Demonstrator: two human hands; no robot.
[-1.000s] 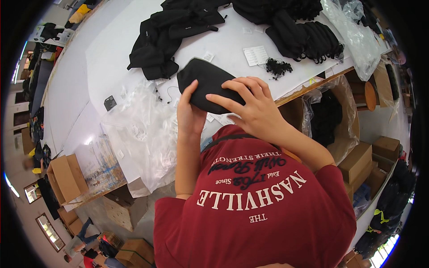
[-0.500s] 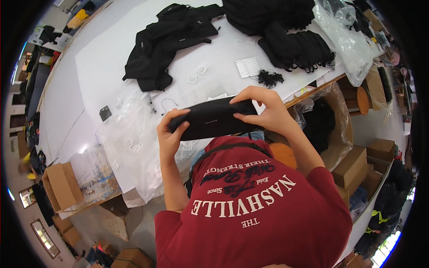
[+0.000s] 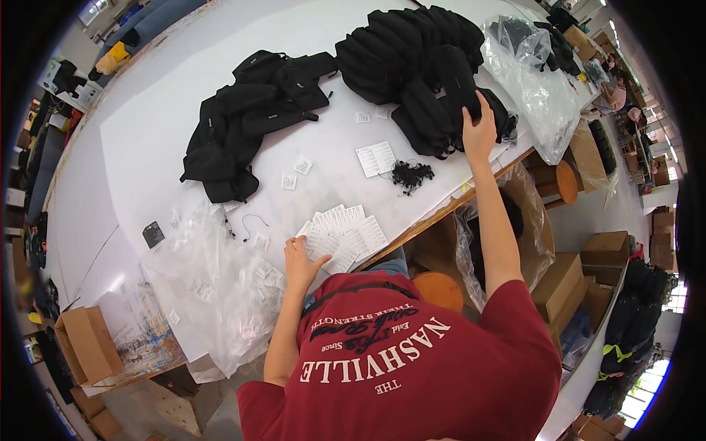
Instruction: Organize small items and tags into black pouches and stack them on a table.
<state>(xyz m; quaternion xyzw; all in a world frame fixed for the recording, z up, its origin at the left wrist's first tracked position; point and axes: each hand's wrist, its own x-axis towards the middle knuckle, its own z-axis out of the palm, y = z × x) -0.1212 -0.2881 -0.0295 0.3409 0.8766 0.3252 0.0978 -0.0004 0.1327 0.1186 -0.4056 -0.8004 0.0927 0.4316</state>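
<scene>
My right hand (image 3: 479, 132) reaches to the far right, its fingers closed on the near end of a long black fabric pouch (image 3: 457, 79) that lies over other pouches. Around it is a large heap of similar black pouches (image 3: 397, 55). My left hand (image 3: 300, 266) rests at the table's near side with its fingers and thumb apart, touching the left edge of some fanned white printed label sheets (image 3: 342, 231). A second, looser pile of black pouches (image 3: 243, 110) lies to the far left.
A tangle of black cords (image 3: 410, 175) lies beside a white printed sheet (image 3: 376, 159). Clear plastic (image 3: 213, 287) covers the table's near left, and a clear bag (image 3: 533, 95) lies far right. Cardboard boxes (image 3: 88, 345) and a round wooden stool (image 3: 437, 291) stand nearby.
The black pouch, held in both hands before me, has moved to the far-right heap in my right hand. My left hand has let go and come down at the label sheets.
</scene>
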